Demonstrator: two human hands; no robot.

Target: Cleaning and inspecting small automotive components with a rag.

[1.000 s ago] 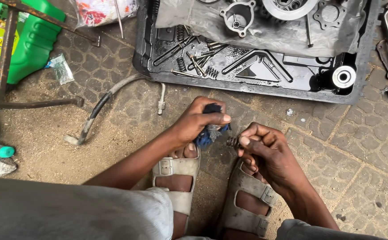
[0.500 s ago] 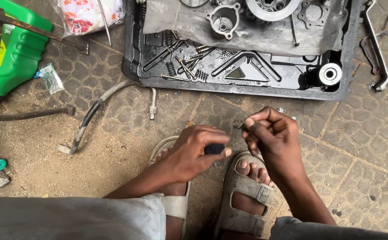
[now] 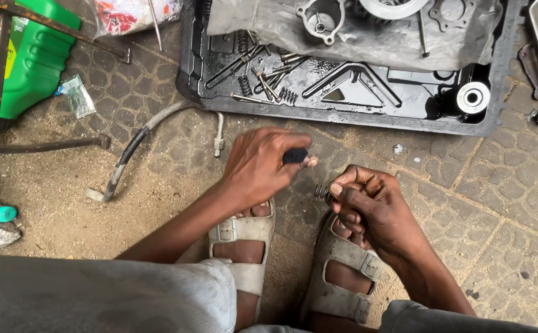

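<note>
Below the tray (image 3: 497, 92), the left hand (image 3: 260, 166) closes around a dark handle (image 3: 295, 155); the right hand (image 3: 368, 203) pinches a small spring (image 3: 321, 192) (steadying it).

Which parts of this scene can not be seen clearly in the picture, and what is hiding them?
- Small black tool, head view: mostly wrapped by the left hand; its kind cannot be told.
- Small metal coil spring: half hidden behind the right hand, and tiny.
- Grey engine parts on the cloth: cut off by the top edge.
- Green plastic container: cut off by the left edge, crossed by a rusty bar.
</note>
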